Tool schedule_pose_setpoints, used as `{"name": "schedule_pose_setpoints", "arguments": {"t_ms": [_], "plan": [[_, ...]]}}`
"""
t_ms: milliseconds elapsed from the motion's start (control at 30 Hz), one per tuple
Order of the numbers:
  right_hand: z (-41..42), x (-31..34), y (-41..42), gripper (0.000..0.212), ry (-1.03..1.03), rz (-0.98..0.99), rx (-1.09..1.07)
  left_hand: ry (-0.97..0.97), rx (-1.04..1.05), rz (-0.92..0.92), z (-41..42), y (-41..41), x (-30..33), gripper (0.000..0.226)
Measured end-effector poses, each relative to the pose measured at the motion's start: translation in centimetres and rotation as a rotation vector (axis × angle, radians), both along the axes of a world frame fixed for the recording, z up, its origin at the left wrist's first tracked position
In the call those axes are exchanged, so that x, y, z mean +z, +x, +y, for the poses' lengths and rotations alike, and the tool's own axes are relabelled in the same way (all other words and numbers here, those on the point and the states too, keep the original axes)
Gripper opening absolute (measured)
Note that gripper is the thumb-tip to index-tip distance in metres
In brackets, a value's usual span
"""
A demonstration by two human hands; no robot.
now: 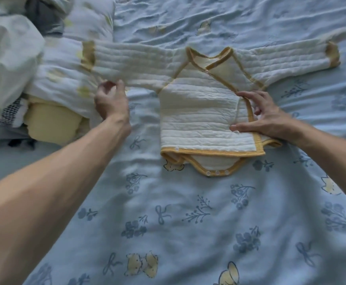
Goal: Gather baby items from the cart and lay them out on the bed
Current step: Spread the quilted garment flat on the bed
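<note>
A white quilted baby bodysuit (198,112) with yellow trim lies flat on the blue patterned bed sheet (188,223), both sleeves spread out sideways. My left hand (111,101) pinches the lower edge of its left sleeve near the armpit. My right hand (262,118) rests flat on the right side edge of the bodysuit, fingers spread over the yellow border. Snap buttons show at the crotch flap at the bottom.
A heap of pale bedding and baby blankets (65,64) lies at the left, with a yellow cushion (52,124) under it and a dark grey item (42,15) behind. The sheet stretches bare toward me and to the right.
</note>
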State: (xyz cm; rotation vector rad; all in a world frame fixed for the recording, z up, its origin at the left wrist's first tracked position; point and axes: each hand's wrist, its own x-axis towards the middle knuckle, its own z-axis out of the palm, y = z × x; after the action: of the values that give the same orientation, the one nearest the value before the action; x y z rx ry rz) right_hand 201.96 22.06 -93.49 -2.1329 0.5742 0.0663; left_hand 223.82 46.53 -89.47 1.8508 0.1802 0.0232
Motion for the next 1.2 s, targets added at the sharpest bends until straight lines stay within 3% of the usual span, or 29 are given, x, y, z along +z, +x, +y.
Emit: {"name": "schedule_pose_setpoints", "arguments": {"t_ms": [100, 267, 333, 400, 467, 500, 567, 600, 733, 800, 900, 1033, 1133, 1200], "plan": [[0.0, -0.1, 0.0, 0.091, 0.011, -0.009, 0.006, -0.078, -0.004, 0.325, -0.2, -0.2, -1.0, 0.006], [-0.1, -0.2, 0.0, 0.092, 0.018, -0.017, -0.014, 0.007, -0.011, 0.38, -0.4, 0.3, -0.3, 0.033], [0.0, 0.0, -0.1, 0.093, 0.009, -0.016, -0.016, 0.103, 0.055, 0.265, -0.3, -1.4, -0.5, 0.051], [0.0, 0.1, -0.2, 0.092, 0.002, -0.021, -0.019, 0.23, -0.042, -0.057, -0.6, -4.3, -0.6, 0.05], [0.1, -0.1, -0.1, 0.089, -0.005, -0.027, -0.007, 0.29, -0.467, -0.303, -1.4, -6.5, -0.2, 0.045], [0.0, -0.1, -0.1, 0.089, -0.006, -0.027, -0.003, 0.29, -0.721, -0.309, -2.2, -7.0, 0.1, 0.049], [-0.1, -0.2, 0.0, 0.087, 0.001, -0.028, -0.013, 0.32, -1.144, -0.154, -3.8, -7.4, 0.4, 0.067], [-0.2, -0.1, 0.0, 0.086, 0.008, -0.028, -0.02, 0.375, -1.256, -0.082, -4.4, -7.4, 0.3, 0.076], [-0.7, 0.0, -0.4, 0.081, 0.151, -0.032, -0.061, 0.567, -1.339, -0.02, -5.0, -7.1, -1.6, 0.098], [-1.0, 0.2, -0.7, 0.074, 0.256, -0.058, -0.081, 0.595, -1.34, -0.007, -5.2, -7.1, -1.8, 0.099], [-1.1, 0.3, -1.0, 0.054, 0.254, -0.08, -0.114, 0.709, -1.358, -0.057, -6.2, -7.2, -1.4, 0.094], [-0.9, 0.1, -1.1, 0.048, 0.38, -0.139, -0.139, 0.76, -1.496, -0.372, -6.4, -8.6, 0.8, 0.085], [-1.1, 0.0, -1.0, 0.049, 0.542, -0.245, -0.219, 0.89, -1.557, -0.657, -6.9, -11.5, 0.9, 0.093], [-1.2, 0.0, -0.9, 0.046, 0.63, -0.288, -0.271, 0.928, -1.52, -0.75, -7.4, -13.0, 0.0, 0.077]]}}
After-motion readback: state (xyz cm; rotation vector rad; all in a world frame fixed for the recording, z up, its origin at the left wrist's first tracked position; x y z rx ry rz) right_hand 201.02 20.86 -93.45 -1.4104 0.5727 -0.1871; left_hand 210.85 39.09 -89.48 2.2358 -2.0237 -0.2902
